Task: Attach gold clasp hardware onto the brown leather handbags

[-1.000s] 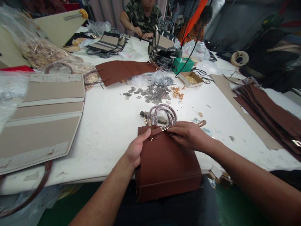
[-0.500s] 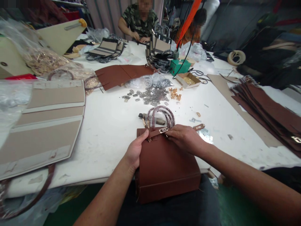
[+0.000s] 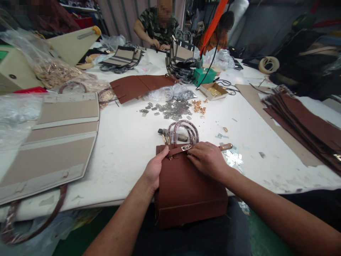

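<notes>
A brown handbag (image 3: 191,188) rests across my lap against the table edge. My left hand (image 3: 154,169) grips its upper left side, the thumb pressed near the end of a narrow brown strap (image 3: 176,151). A gold clasp plate (image 3: 186,147) sits on that strap. Just right of the plate, my right hand (image 3: 207,154) has its fingers closed on the strap, and the strap's rounded tip (image 3: 226,147) sticks out beyond the knuckles. What lies under the fingertips is hidden. Plastic-wrapped handles (image 3: 197,133) stand up behind the bag's top edge.
Metal plates (image 3: 174,108) and gold fittings (image 3: 198,106) lie scattered ahead, near a small box (image 3: 214,91). An opened-out bag panel (image 3: 61,142) covers the left side; stacked brown pieces (image 3: 306,124) lie right. Two people (image 3: 157,25) sit across the table.
My right hand's fingers have shifted slightly on the strap, with the wrist a little lower. My left hand keeps its grip. The view has moved slightly.
</notes>
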A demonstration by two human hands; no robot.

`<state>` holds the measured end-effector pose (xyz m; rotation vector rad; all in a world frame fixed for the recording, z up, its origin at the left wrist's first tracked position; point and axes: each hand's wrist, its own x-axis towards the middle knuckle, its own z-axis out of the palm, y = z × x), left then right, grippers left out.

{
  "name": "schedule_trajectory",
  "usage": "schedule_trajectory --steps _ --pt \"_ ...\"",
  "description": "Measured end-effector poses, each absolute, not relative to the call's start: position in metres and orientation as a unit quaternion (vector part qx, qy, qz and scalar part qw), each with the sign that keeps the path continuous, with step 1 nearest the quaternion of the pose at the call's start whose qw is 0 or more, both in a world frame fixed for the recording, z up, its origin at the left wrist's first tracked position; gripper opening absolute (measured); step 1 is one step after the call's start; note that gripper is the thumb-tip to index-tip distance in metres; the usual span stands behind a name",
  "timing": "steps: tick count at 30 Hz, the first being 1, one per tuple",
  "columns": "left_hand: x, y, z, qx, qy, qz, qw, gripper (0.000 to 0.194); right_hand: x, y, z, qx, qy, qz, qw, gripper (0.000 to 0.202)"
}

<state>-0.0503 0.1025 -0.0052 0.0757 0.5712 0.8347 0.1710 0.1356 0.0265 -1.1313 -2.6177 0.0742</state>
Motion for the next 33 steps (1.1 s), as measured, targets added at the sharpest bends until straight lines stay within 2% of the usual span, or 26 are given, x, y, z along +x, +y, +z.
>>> schedule_trajectory --steps 9,20,28,30,33 --pt "-0.049 0.101 -0.008 0.039 0.280 0.416 0.864 0.052 0.168 0.131 0.025 -0.382 -0.913 -0.022 0.138 0.021" --pt "-0.048 0.099 -0.003 0.027 0.287 0.394 0.873 0.057 0.178 0.131 0.029 -0.365 -0.917 0.050 0.155 0.016" --pt "-0.050 0.099 -0.001 0.037 0.295 0.411 0.862 0.051 0.171 0.134 0.029 -0.392 -0.910 0.031 0.131 0.012" --pt "-0.049 0.098 0.002 0.034 0.299 0.416 0.858 0.051 0.172 0.131 0.026 -0.403 -0.902 0.031 0.153 0.008" --pt "-0.048 0.097 0.004 0.024 0.309 0.424 0.851 0.052 0.173 0.123 0.019 -0.407 -0.890 0.030 0.204 0.013"
